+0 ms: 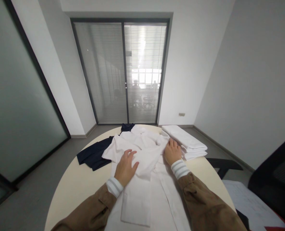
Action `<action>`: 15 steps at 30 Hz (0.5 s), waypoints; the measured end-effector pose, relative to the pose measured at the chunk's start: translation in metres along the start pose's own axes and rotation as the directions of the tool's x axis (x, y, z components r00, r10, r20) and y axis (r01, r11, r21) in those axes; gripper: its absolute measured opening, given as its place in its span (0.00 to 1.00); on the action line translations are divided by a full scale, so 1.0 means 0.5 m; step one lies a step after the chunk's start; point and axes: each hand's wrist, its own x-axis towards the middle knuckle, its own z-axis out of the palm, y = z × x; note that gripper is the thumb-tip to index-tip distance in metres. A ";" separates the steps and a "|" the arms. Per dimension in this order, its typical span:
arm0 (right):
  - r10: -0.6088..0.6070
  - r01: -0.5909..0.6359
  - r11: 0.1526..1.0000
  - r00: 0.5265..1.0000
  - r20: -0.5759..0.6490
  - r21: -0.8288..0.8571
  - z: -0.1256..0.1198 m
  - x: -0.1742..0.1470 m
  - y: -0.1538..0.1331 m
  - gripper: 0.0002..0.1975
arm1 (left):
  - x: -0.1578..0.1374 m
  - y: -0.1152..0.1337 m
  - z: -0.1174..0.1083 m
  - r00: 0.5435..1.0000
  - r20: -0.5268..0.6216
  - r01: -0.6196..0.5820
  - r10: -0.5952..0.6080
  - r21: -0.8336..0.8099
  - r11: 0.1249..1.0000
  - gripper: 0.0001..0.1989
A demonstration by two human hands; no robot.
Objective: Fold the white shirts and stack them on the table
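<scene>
A white shirt (pixel 139 179) lies spread over the table, its lower part running toward me and one long sleeve (pixel 136 205) folded down across the body. Over the left side of the shirt is my left hand (pixel 126 167), its thumb and fingers apart, holding nothing. At the shirt's right edge, near the shoulder, my right hand (pixel 173 152) has its fingers curled on the fabric; the fingertips are partly hidden. Right beside that hand is a stack of folded white garments (pixel 184 141). Dark navy clothing (pixel 97 152) sticks out from under the shirt on the left.
The round cream table (pixel 72 189) carries all the clothes. A black office chair (pixel 277 166) stands at the right, beside papers (pixel 250 202) on a lower surface. Glass doors with blinds (pixel 126 73) are beyond the table, and a frosted glass panel (pixel 17 96) is on the left.
</scene>
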 end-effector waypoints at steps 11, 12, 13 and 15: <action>-0.064 0.065 0.994 0.998 -0.023 0.085 -0.017 -0.006 -0.011 0.17 | -0.047 0.091 0.004 0.914 0.404 -0.183 0.036 0.330 0.926 0.08; -0.069 0.070 0.992 0.997 -0.016 0.100 -0.019 -0.006 -0.012 0.15 | -0.046 0.088 0.008 0.918 0.396 -0.174 0.034 0.323 0.930 0.06; -0.072 0.072 0.991 0.997 -0.007 0.117 -0.021 -0.005 -0.013 0.13 | -0.045 0.084 0.010 0.924 0.381 -0.161 0.037 0.299 0.940 0.06; -0.055 0.053 0.987 0.998 0.012 0.150 -0.022 -0.003 -0.013 0.11 | -0.038 0.074 0.012 0.949 0.314 -0.096 0.030 0.196 0.976 0.08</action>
